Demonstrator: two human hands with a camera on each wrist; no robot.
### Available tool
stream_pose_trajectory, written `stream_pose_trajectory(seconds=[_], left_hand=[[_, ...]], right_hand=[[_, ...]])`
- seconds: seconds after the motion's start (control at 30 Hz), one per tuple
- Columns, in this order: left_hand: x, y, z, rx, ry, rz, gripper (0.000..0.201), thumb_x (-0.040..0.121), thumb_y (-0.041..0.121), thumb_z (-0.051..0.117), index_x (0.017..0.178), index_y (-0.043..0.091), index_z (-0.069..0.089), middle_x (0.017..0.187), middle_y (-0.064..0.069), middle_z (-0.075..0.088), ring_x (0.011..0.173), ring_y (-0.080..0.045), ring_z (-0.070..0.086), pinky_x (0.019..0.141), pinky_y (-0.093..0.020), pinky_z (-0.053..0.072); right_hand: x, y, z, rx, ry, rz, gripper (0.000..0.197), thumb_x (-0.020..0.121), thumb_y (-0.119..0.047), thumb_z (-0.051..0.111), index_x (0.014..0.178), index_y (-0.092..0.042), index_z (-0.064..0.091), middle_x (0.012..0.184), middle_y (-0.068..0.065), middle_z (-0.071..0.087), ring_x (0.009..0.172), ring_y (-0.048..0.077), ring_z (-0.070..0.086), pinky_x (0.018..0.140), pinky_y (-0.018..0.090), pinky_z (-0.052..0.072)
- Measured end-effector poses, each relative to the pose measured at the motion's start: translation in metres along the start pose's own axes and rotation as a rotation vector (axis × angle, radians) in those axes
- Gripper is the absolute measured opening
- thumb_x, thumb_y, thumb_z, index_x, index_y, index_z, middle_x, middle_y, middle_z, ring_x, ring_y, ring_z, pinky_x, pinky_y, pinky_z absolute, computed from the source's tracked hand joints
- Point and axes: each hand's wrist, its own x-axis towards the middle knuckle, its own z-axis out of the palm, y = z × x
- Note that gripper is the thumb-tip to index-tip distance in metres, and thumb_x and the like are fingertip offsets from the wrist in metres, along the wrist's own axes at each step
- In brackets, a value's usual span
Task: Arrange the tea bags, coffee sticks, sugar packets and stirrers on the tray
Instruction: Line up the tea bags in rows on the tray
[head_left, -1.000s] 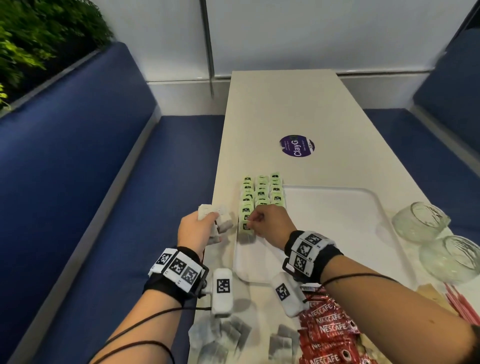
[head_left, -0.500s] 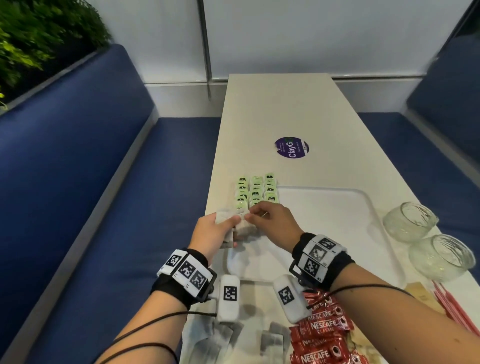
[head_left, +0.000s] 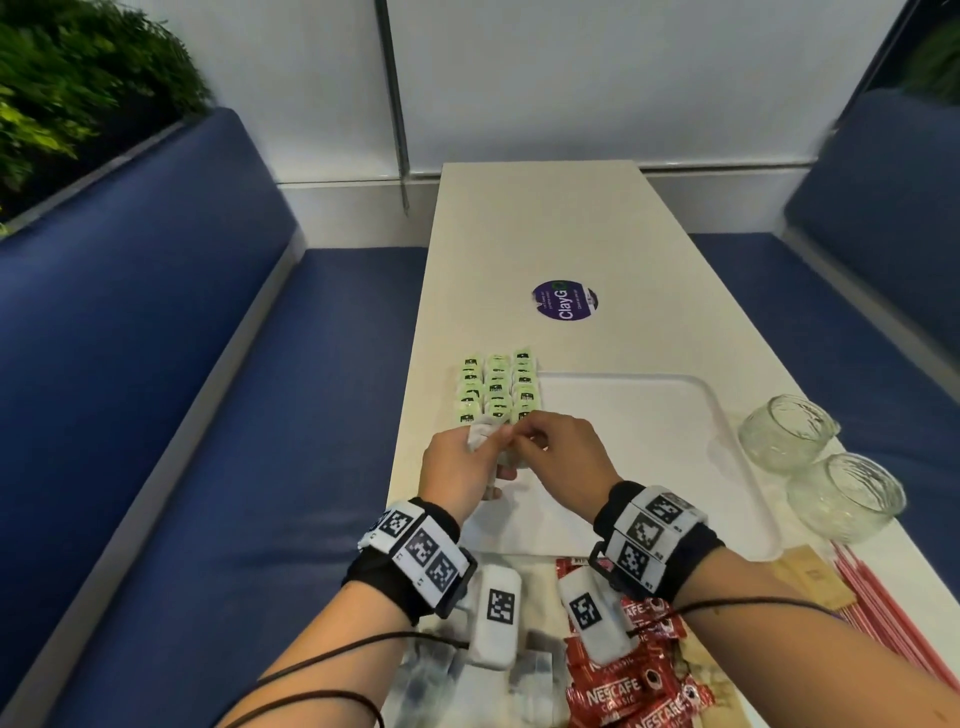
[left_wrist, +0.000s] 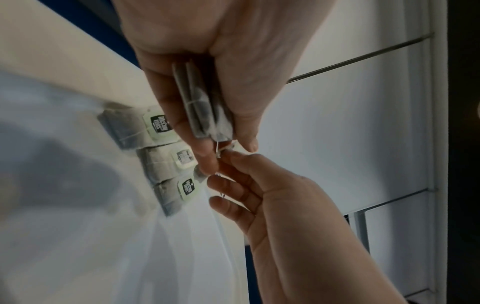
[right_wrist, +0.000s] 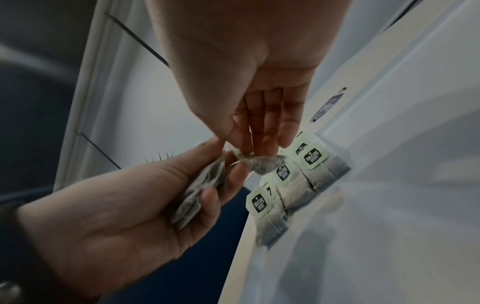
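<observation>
My left hand (head_left: 467, 452) grips a small stack of grey tea bags (left_wrist: 202, 102) just above the near-left corner of the white tray (head_left: 649, 467). My right hand (head_left: 522, 441) meets it and pinches the top tea bag (right_wrist: 259, 163) of that stack by its end. Three short rows of tea bags with green tags (head_left: 496, 387) lie along the tray's far-left edge, right beyond both hands. Red Nescafe coffee sticks (head_left: 623, 696) and loose tea bags (head_left: 431, 675) lie on the table under my forearms. Brown sugar packets (head_left: 810, 577) and red stirrers (head_left: 883, 613) sit at the near right.
Two glass bowls (head_left: 784, 431) (head_left: 844, 499) stand right of the tray. A purple round sticker (head_left: 564, 300) marks the white table (head_left: 545, 218) beyond it. Blue benches (head_left: 182, 415) flank the table on both sides.
My left hand moved right with its stack to the tray's corner. My right hand left the laid-out rows and came back to pinch a tea bag from the stack.
</observation>
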Motion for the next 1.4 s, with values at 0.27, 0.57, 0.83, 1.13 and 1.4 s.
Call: stream_pose_trajectory(seconds=[0.27,0.57,0.83,1.13,1.4], left_hand=[[0.007,-0.006,-0.011,0.032,-0.025,-0.081,0.008,0.089,0.016,0.065,0.087,0.009,0.069,0.072,-0.007,0.073,0.062,-0.017,0.072,0.046,-0.024,0.046],[0.021,-0.011,-0.036,-0.412,0.020,-0.386,0.036,0.104,0.033,0.044,0.107,0.004,0.064,0.089,-0.012,0.074,0.062,-0.020,0.071,0.049,-0.029,0.058],[0.034,-0.009,-0.053,-0.616,-0.039,-0.470,0.017,0.095,-0.002,0.040,0.109,-0.002,0.050,0.101,-0.021,0.062,0.079,-0.032,0.067,0.056,-0.038,0.061],[0.026,-0.018,-0.043,-0.452,-0.178,-0.284,0.019,0.101,0.001,0.047,0.111,-0.010,0.059,0.094,-0.019,0.074,0.084,-0.025,0.074,0.072,-0.030,0.062],[0.013,-0.011,-0.020,-0.271,-0.310,-0.167,0.022,0.097,0.004,0.057,0.118,-0.001,0.060,0.100,-0.019,0.074,0.082,-0.023,0.074,0.065,-0.028,0.059]], right_hand=[[0.009,0.007,-0.011,0.067,0.012,0.023,0.012,0.088,-0.025,0.068,0.099,-0.027,0.066,0.092,-0.012,0.064,0.065,0.004,0.055,0.063,0.014,0.041],[0.016,0.035,0.003,-0.033,-0.136,0.220,0.014,0.088,-0.020,0.065,0.075,-0.017,0.063,0.067,-0.001,0.066,0.068,0.020,0.065,0.071,0.035,0.054],[0.035,0.022,0.018,0.043,-0.082,0.216,0.017,0.088,-0.013,0.065,0.072,-0.017,0.061,0.064,0.001,0.066,0.067,0.024,0.068,0.069,0.039,0.058],[0.035,0.023,0.015,0.069,0.006,0.178,0.010,0.086,-0.025,0.069,0.093,-0.018,0.066,0.082,-0.004,0.064,0.071,0.007,0.055,0.061,0.017,0.040],[0.023,0.008,0.000,0.268,-0.071,0.135,0.012,0.082,-0.028,0.075,0.086,-0.017,0.072,0.079,-0.002,0.068,0.068,0.015,0.065,0.061,0.024,0.052]])
